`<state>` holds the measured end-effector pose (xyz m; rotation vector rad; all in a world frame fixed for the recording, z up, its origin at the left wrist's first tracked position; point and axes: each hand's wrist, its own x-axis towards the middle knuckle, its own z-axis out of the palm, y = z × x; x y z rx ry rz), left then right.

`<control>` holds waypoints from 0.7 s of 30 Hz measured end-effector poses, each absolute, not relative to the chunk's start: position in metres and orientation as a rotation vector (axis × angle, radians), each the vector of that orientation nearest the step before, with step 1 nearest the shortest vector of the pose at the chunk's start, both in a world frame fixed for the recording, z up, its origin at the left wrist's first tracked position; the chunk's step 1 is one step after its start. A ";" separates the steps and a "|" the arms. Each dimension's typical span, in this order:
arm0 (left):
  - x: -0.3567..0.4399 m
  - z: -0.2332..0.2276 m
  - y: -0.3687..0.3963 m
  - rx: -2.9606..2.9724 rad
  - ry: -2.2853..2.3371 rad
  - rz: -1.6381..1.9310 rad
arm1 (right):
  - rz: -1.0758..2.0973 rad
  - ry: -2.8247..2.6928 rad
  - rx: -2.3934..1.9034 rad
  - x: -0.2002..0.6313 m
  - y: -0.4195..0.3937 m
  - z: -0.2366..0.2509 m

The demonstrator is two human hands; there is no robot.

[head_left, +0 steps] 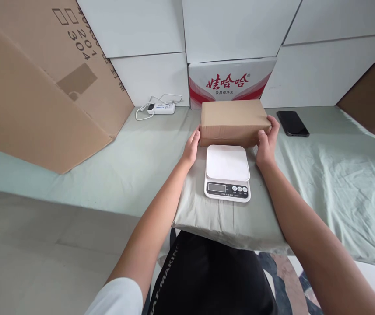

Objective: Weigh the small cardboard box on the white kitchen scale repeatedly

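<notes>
A closed brown cardboard box (233, 114) is gripped between my two hands, just behind a white kitchen scale (228, 164). My left hand (192, 146) presses on the box's left end, its fingers partly hidden along that side. Around the right end wraps my right hand (268, 140), with the thumb on the front face and fingers near the top corner. The scale's platform has nothing on it, and its dark display and round buttons face me. Whether the box rests on the cloth or hangs slightly above it, I cannot tell.
Behind stands a white and red printed carton (231, 81) against white panels. A power strip (161, 108) with a white cable lies back left, a black phone (292, 123) right. A large cardboard carton (52, 87) leans at left. Pale green cloth (141, 162) covers the table.
</notes>
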<state>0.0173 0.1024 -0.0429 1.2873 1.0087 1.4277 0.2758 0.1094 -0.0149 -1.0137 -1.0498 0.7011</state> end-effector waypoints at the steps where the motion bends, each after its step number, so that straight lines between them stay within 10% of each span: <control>1: 0.017 -0.043 0.102 1.287 1.015 1.427 | 0.695 -1.069 -1.016 0.277 0.111 -0.017; 21: 0.018 -0.040 0.101 1.281 1.016 1.437 | 0.543 -1.246 -0.984 0.285 0.114 -0.028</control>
